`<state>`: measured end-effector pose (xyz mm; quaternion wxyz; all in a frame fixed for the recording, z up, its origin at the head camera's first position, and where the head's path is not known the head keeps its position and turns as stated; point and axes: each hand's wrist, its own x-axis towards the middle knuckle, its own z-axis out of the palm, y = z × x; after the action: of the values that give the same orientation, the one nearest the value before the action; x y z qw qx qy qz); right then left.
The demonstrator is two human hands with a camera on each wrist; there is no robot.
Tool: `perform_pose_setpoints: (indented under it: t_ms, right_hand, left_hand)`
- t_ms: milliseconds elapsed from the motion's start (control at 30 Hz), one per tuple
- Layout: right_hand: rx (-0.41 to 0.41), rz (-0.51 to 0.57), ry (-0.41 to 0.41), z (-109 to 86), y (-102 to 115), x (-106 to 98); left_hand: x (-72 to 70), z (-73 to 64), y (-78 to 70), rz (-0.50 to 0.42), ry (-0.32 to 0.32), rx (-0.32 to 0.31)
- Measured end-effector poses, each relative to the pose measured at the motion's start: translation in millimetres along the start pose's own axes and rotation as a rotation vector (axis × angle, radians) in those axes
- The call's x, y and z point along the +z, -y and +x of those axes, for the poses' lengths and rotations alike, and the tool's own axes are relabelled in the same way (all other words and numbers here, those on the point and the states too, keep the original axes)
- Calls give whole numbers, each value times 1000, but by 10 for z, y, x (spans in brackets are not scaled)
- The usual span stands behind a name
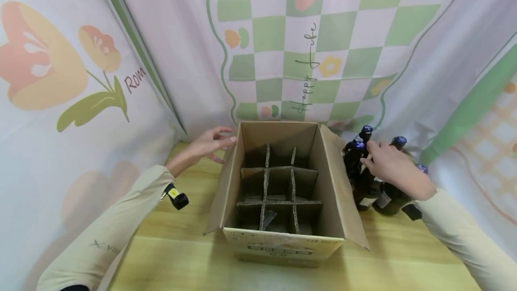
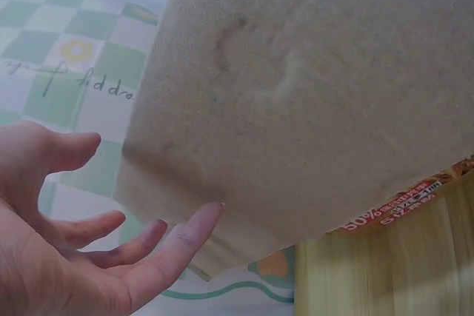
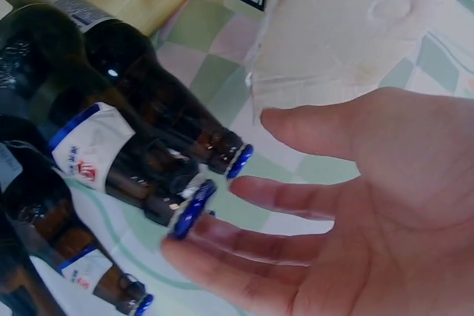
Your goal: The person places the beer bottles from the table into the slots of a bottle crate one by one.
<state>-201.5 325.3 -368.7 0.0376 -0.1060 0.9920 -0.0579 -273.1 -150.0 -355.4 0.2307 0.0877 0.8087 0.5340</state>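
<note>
An open cardboard box (image 1: 284, 239) with crossed cardboard dividers (image 1: 278, 169) stands in the middle of the table. Beside its left flap (image 2: 311, 94) is my left hand (image 1: 208, 145), fingers spread and holding nothing; whether a fingertip touches the flap I cannot tell. Several dark brown beer bottles (image 3: 122, 157) with blue caps stand close together right of the box. Over them reaches my right hand (image 1: 389, 165), its thumb apart from the fingers (image 3: 229, 275). Those fingers are at the cap (image 3: 194, 209) of one bottle, without curling round it. From above, that hand hides some bottles.
The box's right flap (image 1: 343, 183) slants outward toward the bottles. Printed curtains (image 1: 194, 57) hang behind and on both sides of the wooden table (image 1: 173, 255). A black strap (image 1: 176, 196) with a yellow label is at the left wrist. Clear film lies inside a front compartment.
</note>
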Motion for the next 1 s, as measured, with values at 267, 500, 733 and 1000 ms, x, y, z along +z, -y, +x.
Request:
perform_pose_setpoints:
  t_ms: [267, 500, 733, 1000]
  right_hand:
    - [-95, 20, 67, -18, -249, 158]
    - [-142, 35, -29, 13, -402, 252]
    - [-149, 72, -128, -42, -455, 356]
    - [123, 411, -357, -181, -523, 718]
  left_hand:
    - [28, 14, 16, 1, 7, -34]
    - [75, 34, 20, -49, 6, -47]
    - [100, 48, 53, -150, 20, -56]
    - [104, 84, 91, -199, 31, -74]
